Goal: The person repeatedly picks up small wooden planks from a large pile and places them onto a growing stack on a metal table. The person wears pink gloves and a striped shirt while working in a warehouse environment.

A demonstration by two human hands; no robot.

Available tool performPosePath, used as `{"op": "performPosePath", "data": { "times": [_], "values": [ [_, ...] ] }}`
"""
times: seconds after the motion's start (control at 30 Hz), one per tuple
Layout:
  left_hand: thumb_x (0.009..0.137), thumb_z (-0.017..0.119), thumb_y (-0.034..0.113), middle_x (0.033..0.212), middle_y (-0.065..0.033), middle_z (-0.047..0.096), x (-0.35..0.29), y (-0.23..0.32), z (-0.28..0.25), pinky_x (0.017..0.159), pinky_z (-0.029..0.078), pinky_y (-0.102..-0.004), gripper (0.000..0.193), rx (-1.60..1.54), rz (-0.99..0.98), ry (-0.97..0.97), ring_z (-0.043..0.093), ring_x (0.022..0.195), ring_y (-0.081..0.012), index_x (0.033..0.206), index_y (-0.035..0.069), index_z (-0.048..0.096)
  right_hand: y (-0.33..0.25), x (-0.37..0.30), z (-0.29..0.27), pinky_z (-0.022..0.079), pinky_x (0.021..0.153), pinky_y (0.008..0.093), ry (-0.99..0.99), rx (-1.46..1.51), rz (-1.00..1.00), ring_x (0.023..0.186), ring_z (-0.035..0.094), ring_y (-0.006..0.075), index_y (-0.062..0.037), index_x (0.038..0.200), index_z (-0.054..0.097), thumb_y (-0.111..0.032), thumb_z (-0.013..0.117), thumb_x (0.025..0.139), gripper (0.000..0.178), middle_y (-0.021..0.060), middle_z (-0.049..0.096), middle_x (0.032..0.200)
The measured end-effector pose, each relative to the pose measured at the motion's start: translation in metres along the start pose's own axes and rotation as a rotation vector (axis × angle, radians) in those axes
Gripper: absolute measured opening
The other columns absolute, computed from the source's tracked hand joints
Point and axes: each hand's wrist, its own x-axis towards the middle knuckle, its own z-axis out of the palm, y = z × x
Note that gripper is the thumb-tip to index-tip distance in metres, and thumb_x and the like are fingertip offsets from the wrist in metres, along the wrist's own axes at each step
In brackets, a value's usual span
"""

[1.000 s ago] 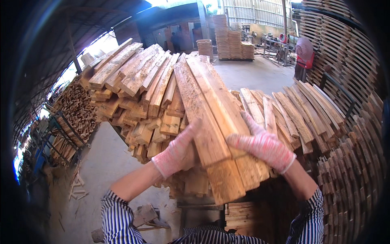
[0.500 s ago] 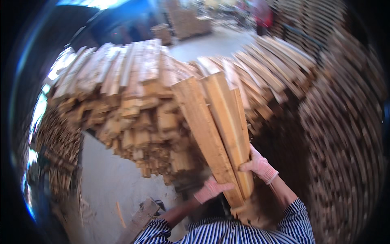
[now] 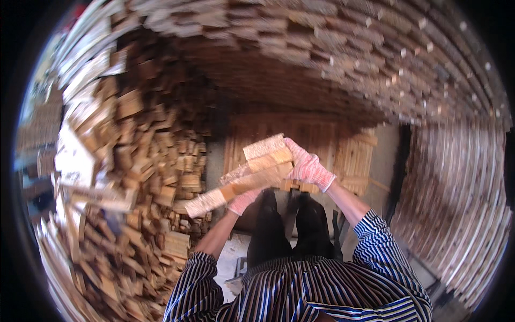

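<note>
Both my hands wear pinkish-white gloves and hold a small bundle of sawn wooden boards (image 3: pixel 256 174) in front of my legs. Their cut ends face up toward me, and the lower parts drop out of sight. At the bundle's right side, my right hand (image 3: pixel 304 162) is closed around the edge. My left hand (image 3: pixel 245 200) grips from the lower left, its fingers mostly hidden behind the wood. Beyond the bundle, a low layer of boards (image 3: pixel 316 131) lies side by side near the floor, with more boards (image 3: pixel 355 160) at its right end.
A loose, uneven pile of boards (image 3: pixel 155 155) rises close on my left. Tall stacked timber (image 3: pixel 322 59) walls off the far side, and another high stack (image 3: pixel 456 198) stands on the right. Grey floor (image 3: pixel 383 155) shows between the low layer and the right stack.
My view has swung right, away from the front of the big pile. The held boards have come round with me, their ends now tipped toward me; both hands keep hold.
</note>
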Motion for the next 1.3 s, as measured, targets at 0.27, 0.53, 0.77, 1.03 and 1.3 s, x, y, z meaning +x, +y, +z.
{"op": "performPosePath", "data": {
  "times": [0.27, 0.53, 0.77, 1.03, 1.3],
  "values": [
    [0.091, 0.079, 0.029, 0.139, -0.0102, 0.063, 0.167, -0.076, 0.036, 0.107, 0.049, -0.0373, 0.061, 0.657, 0.044, -0.379, 0.062, 0.122, -0.0217, 0.142, 0.006, 0.056, 0.267, 0.016, 0.022, 0.048, 0.111, 0.0400, 0.340, -0.217, 0.146, 0.132, 0.055, 0.0363, -0.0079, 0.151, 0.038, -0.008, 0.087, 0.067, 0.097, 0.0219, 0.051, 0.148],
    [0.089, 0.081, 0.021, 0.135, -0.0087, 0.064, 0.236, -0.093, 0.057, 0.105, 0.050, -0.0355, 0.062, 0.639, -0.011, -0.552, 0.062, 0.118, -0.0210, 0.143, 0.006, 0.054, 0.297, -0.004, -0.014, 0.040, 0.116, 0.0390, 0.445, 0.067, 0.325, 0.140, 0.049, 0.0340, 0.0018, 0.154, 0.035, -0.040, 0.091, 0.068, 0.110, 0.0248, 0.050, 0.150],
    [0.086, 0.084, 0.009, 0.131, -0.0108, 0.065, 0.233, -0.090, 0.178, 0.094, 0.055, -0.0339, 0.071, -0.249, -0.135, -0.156, 0.065, 0.108, -0.0197, 0.147, 0.003, 0.048, 0.368, -0.043, 0.008, 0.034, 0.120, 0.0371, 0.824, 0.680, 0.218, 0.146, 0.043, 0.0317, 0.0051, 0.157, 0.033, -0.050, 0.089, 0.075, 0.114, 0.0244, 0.046, 0.155],
    [0.089, 0.081, 0.036, 0.130, -0.0131, 0.065, 0.295, -0.158, 0.291, 0.100, 0.049, -0.0351, 0.072, 0.000, -0.293, -0.069, 0.062, 0.113, -0.0228, 0.142, -0.003, 0.051, 0.526, -0.059, -0.047, 0.041, 0.115, 0.0426, 1.030, 0.303, 0.702, 0.138, 0.050, 0.0413, -0.0017, 0.155, 0.040, -0.048, 0.079, 0.084, 0.093, 0.0282, 0.049, 0.150],
    [0.082, 0.083, 0.049, 0.146, -0.0209, 0.056, 0.373, -0.261, 0.279, 0.110, 0.042, -0.0349, 0.093, 0.035, -0.419, -0.022, 0.055, 0.129, -0.0280, 0.144, -0.011, 0.049, 0.560, -0.047, -0.041, 0.044, 0.109, 0.0469, 0.979, -0.114, 0.785, 0.129, 0.054, 0.0427, -0.0189, 0.162, 0.028, -0.044, 0.084, 0.077, 0.105, 0.0258, 0.051, 0.144]
  ]
}}
